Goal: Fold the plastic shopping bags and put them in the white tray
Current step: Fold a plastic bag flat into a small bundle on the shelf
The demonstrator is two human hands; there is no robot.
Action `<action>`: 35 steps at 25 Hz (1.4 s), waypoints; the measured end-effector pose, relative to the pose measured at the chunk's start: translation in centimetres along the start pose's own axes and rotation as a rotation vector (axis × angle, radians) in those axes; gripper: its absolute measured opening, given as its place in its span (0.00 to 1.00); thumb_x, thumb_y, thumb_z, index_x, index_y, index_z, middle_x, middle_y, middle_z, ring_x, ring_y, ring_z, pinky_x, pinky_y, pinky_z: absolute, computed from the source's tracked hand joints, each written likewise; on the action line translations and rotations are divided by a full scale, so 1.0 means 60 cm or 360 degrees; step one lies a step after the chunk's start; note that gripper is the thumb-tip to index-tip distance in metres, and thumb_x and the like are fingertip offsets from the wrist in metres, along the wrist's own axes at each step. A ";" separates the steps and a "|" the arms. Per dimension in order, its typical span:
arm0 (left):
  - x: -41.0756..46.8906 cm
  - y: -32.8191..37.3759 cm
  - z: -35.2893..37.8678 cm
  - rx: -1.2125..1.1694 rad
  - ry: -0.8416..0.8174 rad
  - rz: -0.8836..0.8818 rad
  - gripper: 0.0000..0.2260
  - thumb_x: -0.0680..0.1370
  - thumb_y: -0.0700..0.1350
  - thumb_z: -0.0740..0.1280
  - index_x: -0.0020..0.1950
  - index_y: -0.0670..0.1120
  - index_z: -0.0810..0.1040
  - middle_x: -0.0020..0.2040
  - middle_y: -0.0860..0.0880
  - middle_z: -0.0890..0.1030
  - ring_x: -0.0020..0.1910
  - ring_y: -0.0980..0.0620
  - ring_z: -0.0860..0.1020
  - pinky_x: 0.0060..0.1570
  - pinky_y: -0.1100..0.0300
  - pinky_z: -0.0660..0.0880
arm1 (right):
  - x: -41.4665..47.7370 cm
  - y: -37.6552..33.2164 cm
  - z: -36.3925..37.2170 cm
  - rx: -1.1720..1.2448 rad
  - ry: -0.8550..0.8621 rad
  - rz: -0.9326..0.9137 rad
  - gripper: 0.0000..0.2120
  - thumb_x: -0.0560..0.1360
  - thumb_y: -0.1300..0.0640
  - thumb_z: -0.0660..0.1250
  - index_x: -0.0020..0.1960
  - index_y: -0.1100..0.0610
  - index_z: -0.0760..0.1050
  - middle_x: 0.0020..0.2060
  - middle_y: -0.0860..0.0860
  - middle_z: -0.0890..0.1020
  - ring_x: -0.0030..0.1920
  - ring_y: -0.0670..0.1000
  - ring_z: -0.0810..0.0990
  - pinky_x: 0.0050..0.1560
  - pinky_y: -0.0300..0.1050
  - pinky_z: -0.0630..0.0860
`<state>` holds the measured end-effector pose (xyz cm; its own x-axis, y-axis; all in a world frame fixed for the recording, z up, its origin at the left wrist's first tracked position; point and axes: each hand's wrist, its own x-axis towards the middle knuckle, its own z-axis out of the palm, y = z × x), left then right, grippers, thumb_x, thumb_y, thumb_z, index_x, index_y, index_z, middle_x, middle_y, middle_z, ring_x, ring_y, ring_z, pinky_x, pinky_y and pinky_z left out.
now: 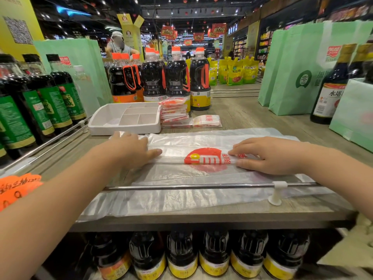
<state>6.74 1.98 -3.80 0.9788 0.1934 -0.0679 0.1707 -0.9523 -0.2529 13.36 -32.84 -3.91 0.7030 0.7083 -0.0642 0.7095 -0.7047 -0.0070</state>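
Dark bottles with green labels (50,102) line the left edge, and big orange-capped jugs (154,77) stand at upper centre with yellow pouches (234,73) behind them. Pale green tote bags (292,77) fill the upper right. A metal rail (181,186) crosses the lower middle above yellow-labelled bottles (181,257).

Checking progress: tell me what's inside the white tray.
Only dividers show inside the white tray; no bags visible. Its near wall hides the front floor. Folded bags are stacked beside it.
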 end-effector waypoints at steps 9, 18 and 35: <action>-0.029 0.065 -0.016 -0.0138 0.0192 0.1025 0.23 0.83 0.60 0.53 0.79 0.61 0.59 0.76 0.58 0.66 0.71 0.53 0.70 0.70 0.53 0.69 | -0.001 -0.014 -0.006 -0.0284 0.0126 -0.0085 0.32 0.77 0.30 0.48 0.78 0.41 0.58 0.72 0.41 0.69 0.68 0.45 0.71 0.66 0.42 0.69; -0.010 0.072 -0.015 -0.0173 0.0457 0.1005 0.15 0.84 0.52 0.58 0.70 0.56 0.72 0.61 0.54 0.80 0.57 0.50 0.78 0.54 0.51 0.76 | 0.001 -0.011 -0.007 -0.0361 0.0216 -0.0170 0.18 0.80 0.48 0.56 0.69 0.42 0.69 0.62 0.42 0.77 0.58 0.47 0.76 0.58 0.48 0.74; 0.060 0.046 -0.038 -0.0378 0.0366 0.0656 0.29 0.77 0.66 0.61 0.72 0.51 0.70 0.62 0.50 0.79 0.55 0.49 0.77 0.56 0.52 0.75 | 0.045 0.026 -0.028 -0.0586 0.0554 0.0159 0.33 0.77 0.30 0.40 0.77 0.43 0.54 0.62 0.49 0.77 0.48 0.54 0.80 0.44 0.48 0.74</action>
<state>11.01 -0.51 -2.54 0.9652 -0.2397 0.1049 -0.2387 -0.9708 -0.0225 16.45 -31.93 -2.41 0.6988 0.6539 0.2900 0.5645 -0.7531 0.3380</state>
